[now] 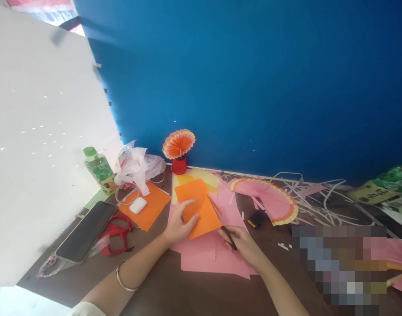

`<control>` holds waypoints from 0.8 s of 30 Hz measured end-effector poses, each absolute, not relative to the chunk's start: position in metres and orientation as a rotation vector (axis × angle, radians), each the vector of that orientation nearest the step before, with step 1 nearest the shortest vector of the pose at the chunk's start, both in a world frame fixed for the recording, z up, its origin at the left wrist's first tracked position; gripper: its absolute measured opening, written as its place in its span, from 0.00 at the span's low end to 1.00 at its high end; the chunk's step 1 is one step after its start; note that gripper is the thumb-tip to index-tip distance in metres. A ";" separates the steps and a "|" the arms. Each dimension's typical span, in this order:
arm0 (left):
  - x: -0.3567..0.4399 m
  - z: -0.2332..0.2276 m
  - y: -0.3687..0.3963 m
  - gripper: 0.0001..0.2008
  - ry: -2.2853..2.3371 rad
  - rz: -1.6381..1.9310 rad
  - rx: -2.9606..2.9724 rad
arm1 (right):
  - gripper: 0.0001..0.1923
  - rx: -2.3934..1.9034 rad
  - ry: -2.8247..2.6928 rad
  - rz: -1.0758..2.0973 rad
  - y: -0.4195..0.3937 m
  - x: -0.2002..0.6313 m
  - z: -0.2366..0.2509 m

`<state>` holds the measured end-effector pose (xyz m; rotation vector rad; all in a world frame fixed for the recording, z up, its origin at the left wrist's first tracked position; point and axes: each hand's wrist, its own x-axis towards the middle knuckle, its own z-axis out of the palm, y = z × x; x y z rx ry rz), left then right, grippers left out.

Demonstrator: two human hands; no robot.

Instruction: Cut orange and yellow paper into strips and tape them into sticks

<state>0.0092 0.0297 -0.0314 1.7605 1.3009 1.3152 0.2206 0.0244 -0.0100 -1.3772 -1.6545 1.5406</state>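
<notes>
Closest to the head camera, a pale sleeve (87, 309) and a thin bracelet (120, 281) ring the left arm, which reaches over the dark surface (168, 294). On the bottle (98, 169) at left, capped in green, a green wrap runs into a yellowish lower label, its print too blurred to read; how full it is cannot be told. Another green-and-yellow packet (380, 191) at far right bears dark characters, also illegible, and its contents are hidden. Beside the bottle slumps a crumpled translucent bag (139, 162); what it holds is unclear. By the blue wall, a red pot (179, 166) carries an orange pleated fan (179, 145) with a yellow edge. One small white case (138, 205), shut, rests on orange papers (154, 204) near a dark-screened phone (87, 230). At centre, above layered pink sheets (214, 263), is an orange sheet (205, 213); the left hand (181, 224) lies against it, thumb and forefinger spread on top, the other fingers hidden. The right hand (242, 241) has its fingers curled round dark-handled scissors (229, 239) at the sheet's right corner. Just beyond lies a pink fan (263, 195).
</notes>
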 end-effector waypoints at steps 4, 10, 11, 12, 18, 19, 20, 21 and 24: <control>0.009 -0.029 0.029 0.18 1.307 1.312 1.759 | 0.21 -1.389 -1.657 1.541 0.024 0.221 -0.008; 0.009 -0.028 0.027 0.18 1.293 1.269 1.744 | 0.20 -1.365 -1.626 1.547 0.025 0.222 -0.009; 0.009 -0.029 0.027 0.18 1.291 1.261 1.744 | 0.20 -1.369 -1.623 1.547 0.025 0.222 -0.009; 0.009 -0.029 0.027 0.18 1.289 1.256 1.743 | 0.20 -1.377 -1.623 1.548 0.025 0.222 -0.009; 0.009 -0.030 0.026 0.18 1.307 1.249 1.746 | 0.19 -1.388 -1.609 1.545 0.025 0.222 -0.009; 0.009 -0.030 0.026 0.18 1.304 1.251 1.754 | 0.19 -1.383 -1.609 1.545 0.025 0.222 -0.010; 0.009 -0.029 0.026 0.18 1.299 1.252 1.763 | 0.19 -1.379 -1.610 1.545 0.025 0.222 -0.011; 0.009 -0.029 0.025 0.18 1.292 1.251 1.772 | 0.18 -1.375 -1.611 1.545 0.025 0.223 -0.012; 0.010 -0.029 0.025 0.18 1.270 1.225 1.798 | 0.16 -1.362 -1.622 1.547 0.026 0.224 -0.015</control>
